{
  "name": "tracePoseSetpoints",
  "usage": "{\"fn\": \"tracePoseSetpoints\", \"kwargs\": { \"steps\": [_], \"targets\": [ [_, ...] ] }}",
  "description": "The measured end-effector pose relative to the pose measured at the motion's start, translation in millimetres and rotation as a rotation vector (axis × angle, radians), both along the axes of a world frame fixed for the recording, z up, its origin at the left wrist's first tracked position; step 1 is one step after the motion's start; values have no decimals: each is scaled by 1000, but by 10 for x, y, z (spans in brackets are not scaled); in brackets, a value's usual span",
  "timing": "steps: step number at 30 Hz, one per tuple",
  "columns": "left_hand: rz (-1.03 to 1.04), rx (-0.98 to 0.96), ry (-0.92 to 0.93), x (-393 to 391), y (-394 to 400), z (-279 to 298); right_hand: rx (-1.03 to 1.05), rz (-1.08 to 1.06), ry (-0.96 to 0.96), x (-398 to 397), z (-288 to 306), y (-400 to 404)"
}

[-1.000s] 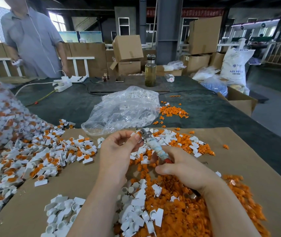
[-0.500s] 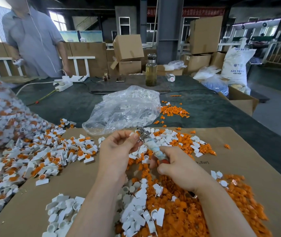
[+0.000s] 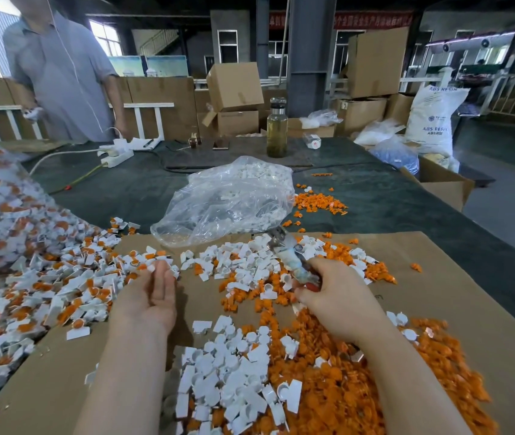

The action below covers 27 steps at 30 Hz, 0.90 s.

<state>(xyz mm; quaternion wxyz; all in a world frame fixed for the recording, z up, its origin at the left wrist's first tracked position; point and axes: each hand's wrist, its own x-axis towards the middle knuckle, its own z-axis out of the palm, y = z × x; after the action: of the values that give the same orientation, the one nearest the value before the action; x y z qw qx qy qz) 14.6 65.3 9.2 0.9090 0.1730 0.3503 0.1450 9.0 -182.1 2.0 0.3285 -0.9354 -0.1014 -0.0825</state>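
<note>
right hand [image 3: 341, 299] grips the tool [image 3: 292, 260] at centre, ready for use; left hand [image 3: 156, 290], spread, faces the left pile [image 3: 61, 277], apparently for drop-off.

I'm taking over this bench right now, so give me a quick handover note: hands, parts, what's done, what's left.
The left hand is open, nothing visible in it, beside the finished heap.
The right hand grips the taped tool, tip pointing away.
Done: joined white-and-orange pieces heaped at left.
Left: loose white caps and orange plugs on the cardboard; more white parts in the clear bag.
</note>
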Motion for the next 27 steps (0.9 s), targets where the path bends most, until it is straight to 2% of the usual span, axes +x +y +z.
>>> {"fn": "tracePoseSetpoints", "kwargs": {
  "steps": [4, 7, 9, 12, 15, 18, 20, 23, 27],
  "targets": [
    [163, -157, -77, -10, 123, -23, -147, 31, 40, 18, -37, -11],
    [255, -241, -201, -34, 150, -31, -250, 40, 46, 21, -80, 34],
    [206, -173, -210, -42, 134, -9, -271, 30, 37, 22, -104, 72],
    [-135, 303, 0, -29, 28, 42, -286, 51, 28, 26, -123, 116],
    [-411, 834, 112, -17, -131, 30, -321, 120, 55, 25, -125, 156],
    [-583, 1483, 132, -32, -271, -56, -366, 169, 64, 21, -142, 213],
    [-698, 1820, 88, -7, -312, -140, -385, 179, 54, 26, -160, 244],
    [-811, 2159, 54, 32, -374, -241, -378, 177, 77, 37, -175, 252],
    [-773, 2251, 71, 27, -409, -295, -358, 161, 110, 39, -177, 224]
  ]
}}
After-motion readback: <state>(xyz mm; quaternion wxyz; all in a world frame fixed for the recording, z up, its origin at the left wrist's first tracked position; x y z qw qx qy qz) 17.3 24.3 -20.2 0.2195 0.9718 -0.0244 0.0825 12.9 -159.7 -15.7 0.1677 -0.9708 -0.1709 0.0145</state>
